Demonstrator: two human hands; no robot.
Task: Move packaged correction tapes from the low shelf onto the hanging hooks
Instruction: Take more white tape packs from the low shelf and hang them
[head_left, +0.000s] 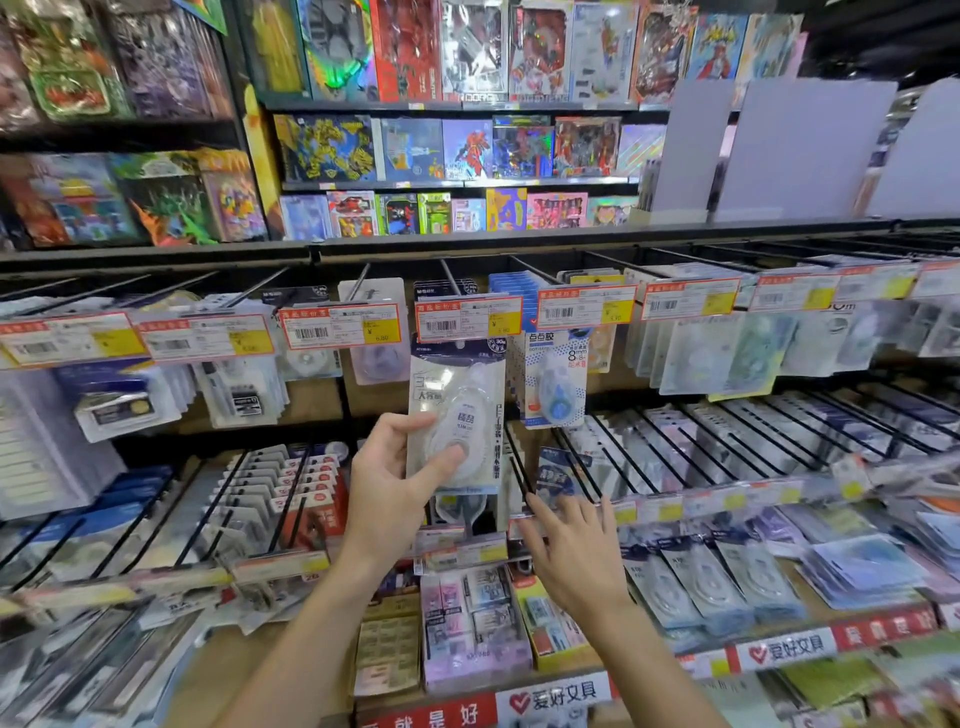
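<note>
My left hand (395, 478) grips a packaged white correction tape (457, 415) by its lower part, thumb across the blister. The pack stands upright, its top just under the price tag (467, 316) of an upper hanging hook (451, 275). My right hand (571, 551) is spread flat and open below and to the right, its fingertips near a blue pack (556, 473) on a lower hook row. More correction tape packs (711, 577) lie on the low shelf at right.
Rows of black hooks (675, 447) with packaged stationery fill the rack. Orange-edged price tags (340, 326) hang at the hook ends. Small boxes (472, 629) stand on the bottom shelf. Toy boxes (467, 145) line the shelves behind.
</note>
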